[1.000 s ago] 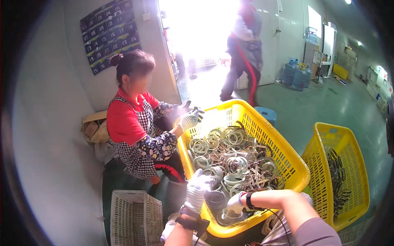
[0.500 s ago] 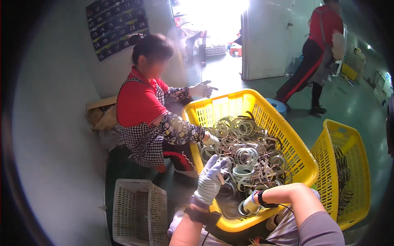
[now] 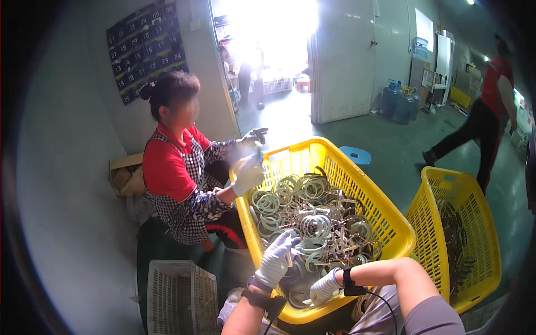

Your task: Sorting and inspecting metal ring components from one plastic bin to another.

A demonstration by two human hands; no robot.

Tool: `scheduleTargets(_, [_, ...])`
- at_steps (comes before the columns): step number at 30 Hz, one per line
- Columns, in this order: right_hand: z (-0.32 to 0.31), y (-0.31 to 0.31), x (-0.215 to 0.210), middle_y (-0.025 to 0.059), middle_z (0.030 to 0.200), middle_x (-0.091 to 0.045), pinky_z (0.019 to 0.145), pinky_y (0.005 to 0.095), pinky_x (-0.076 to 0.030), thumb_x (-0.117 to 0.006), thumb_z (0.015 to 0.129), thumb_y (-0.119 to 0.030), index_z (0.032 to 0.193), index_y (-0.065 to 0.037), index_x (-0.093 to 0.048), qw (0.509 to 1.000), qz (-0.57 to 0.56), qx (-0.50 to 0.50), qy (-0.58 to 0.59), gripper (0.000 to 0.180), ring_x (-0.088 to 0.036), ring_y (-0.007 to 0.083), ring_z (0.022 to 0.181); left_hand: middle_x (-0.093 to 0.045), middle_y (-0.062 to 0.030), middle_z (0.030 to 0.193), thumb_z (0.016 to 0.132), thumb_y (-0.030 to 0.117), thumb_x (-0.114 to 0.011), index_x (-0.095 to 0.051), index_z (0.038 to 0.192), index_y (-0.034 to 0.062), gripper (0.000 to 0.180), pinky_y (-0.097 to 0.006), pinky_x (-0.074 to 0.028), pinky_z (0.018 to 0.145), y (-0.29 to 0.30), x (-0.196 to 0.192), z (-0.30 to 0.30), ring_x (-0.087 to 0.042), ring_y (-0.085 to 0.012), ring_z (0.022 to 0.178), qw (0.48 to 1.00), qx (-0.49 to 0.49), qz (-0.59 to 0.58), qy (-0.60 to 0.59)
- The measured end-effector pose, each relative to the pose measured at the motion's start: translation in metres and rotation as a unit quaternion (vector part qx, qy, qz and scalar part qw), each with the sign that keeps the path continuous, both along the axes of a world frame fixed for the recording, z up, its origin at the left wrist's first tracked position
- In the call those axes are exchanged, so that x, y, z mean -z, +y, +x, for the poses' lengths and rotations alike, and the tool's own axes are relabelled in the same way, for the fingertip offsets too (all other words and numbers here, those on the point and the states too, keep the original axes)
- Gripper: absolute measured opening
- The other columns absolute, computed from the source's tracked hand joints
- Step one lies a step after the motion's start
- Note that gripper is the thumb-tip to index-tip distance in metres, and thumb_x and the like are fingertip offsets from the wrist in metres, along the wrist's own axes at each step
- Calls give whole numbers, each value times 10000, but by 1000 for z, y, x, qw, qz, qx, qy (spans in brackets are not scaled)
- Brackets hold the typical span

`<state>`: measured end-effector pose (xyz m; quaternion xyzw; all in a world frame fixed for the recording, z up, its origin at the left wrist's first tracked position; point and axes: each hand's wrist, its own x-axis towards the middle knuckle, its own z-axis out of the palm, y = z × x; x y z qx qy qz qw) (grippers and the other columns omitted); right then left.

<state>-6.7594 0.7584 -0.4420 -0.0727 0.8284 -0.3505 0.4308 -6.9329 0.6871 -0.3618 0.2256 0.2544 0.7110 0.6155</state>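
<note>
A large yellow plastic basket (image 3: 385, 215) stands in front of me, holding a tangled heap of pale green and white rings (image 3: 316, 227) with thin metal-looking strips among them. My left hand (image 3: 273, 262), in a striped white glove, is over the basket's near left side. Its fingers are closed on a small pale strip (image 3: 290, 258). My right hand (image 3: 325, 287), gloved too, reaches down inside the near end, beside flat clear rings. Its fingers are bent together and a whitish bit shows at their tips; what they hold is unclear.
A co-worker (image 3: 178, 162) squats at the basket's far left, gloved hands raised over its rim. Right stands another yellow basket (image 3: 430, 218) with dark rings; lower left, a white crate (image 3: 167, 268). Beyond are a blue stool (image 3: 355, 155), water bottles (image 3: 401, 103) and a walking person (image 3: 491, 111).
My right hand has lifted slightly and shifted left; my left hand stays closed, a little lower. The co-worker's near hand has come up out of the heap. The walking person has moved right.
</note>
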Motion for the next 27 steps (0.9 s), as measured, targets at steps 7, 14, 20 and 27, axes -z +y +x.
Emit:
scheduleTargets(7, [17, 35, -36, 109, 710, -637, 593, 363, -476, -645, 797, -205, 760, -117, -697, 942, 76, 146, 291, 108, -618, 260, 622, -529, -104, 1296, 853, 128, -641, -414, 1320, 29, 528, -366, -489, 900, 21, 14, 0, -532, -240, 1166, 1000, 28, 3, -3])
scheduleTargets(14, [66, 60, -88, 83, 824, -648, 680, 355, -516, -680, 816, -227, 951, -133, -696, 828, 194, 273, 450, 165, -640, 278, 752, -564, -178, 1203, 903, 78, -596, -281, 1420, -17, 613, -317, -509, 861, 33, 13, 12, -591, -210, 1007, 997, -36, -32, 57])
scheduleTargets(20, [78, 66, -113, 175, 843, -650, 702, 361, -519, -591, 836, -108, 1146, -77, -607, 679, 141, 524, 494, 313, -649, 312, 764, -583, -130, 1223, 895, 109, -602, -367, 1335, 36, 504, -327, -557, 779, 40, 34, 6, -626, -211, 1003, 994, -23, -50, 96])
scheduleTargets(27, [87, 106, -127, 31, 884, -651, 572, 175, -438, -476, 917, -111, 1329, -6, -465, 516, -240, 722, 393, 425, -539, 58, 659, -569, -125, 1144, 847, 77, -644, -241, 1422, -12, 708, -270, -532, 734, 35, 0, 25, -602, -185, 895, 985, -111, -94, 98])
